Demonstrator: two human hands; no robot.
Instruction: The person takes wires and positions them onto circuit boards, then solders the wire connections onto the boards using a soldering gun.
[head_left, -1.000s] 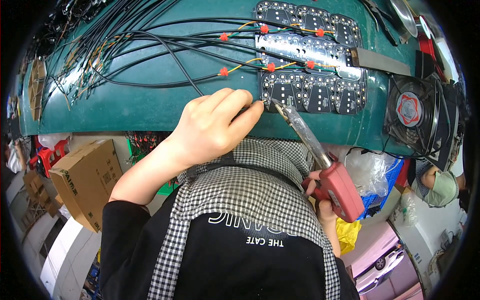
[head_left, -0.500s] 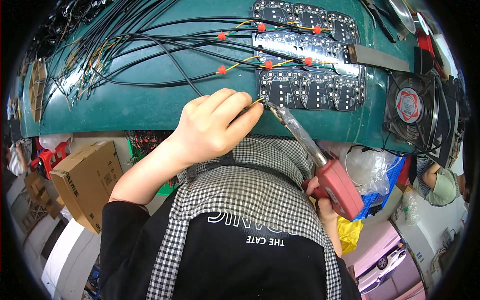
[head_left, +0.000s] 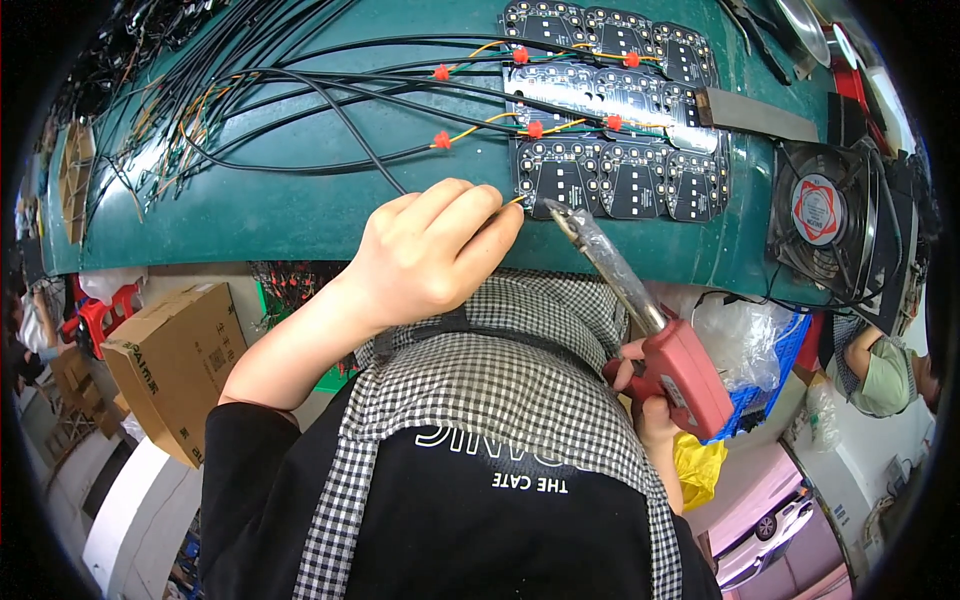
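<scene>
My left hand (head_left: pixel 425 245) is closed on a black cable (head_left: pixel 355 130), whose thin yellow wire (head_left: pixel 516 201) pokes out past the fingertips. That wire reaches the near left corner of a panel of black circuit boards (head_left: pixel 560 178) lying on the green table. In my right hand (head_left: pixel 645 395) is a red-handled soldering gun (head_left: pixel 688 375), its long metal barrel slanting up and left. The dark tip hovers around the near left board, slightly right of the wire end and apart from it. Several other cables run to the boards, with red pieces (head_left: pixel 442 140) around their wires.
A loose bundle of black cables (head_left: pixel 230 60) spreads over the table's left side. A flat metal bar (head_left: pixel 760 115) lies across the panel's right edge, near a square fan (head_left: pixel 818 210). Below the table are a cardboard box (head_left: pixel 175 360) and a blue crate (head_left: pixel 745 410). Another person (head_left: pixel 885 375) is at far right.
The soldering gun's tip has moved slightly right, away from the yellow wire's end. My left hand has hardly moved and still holds the cable.
</scene>
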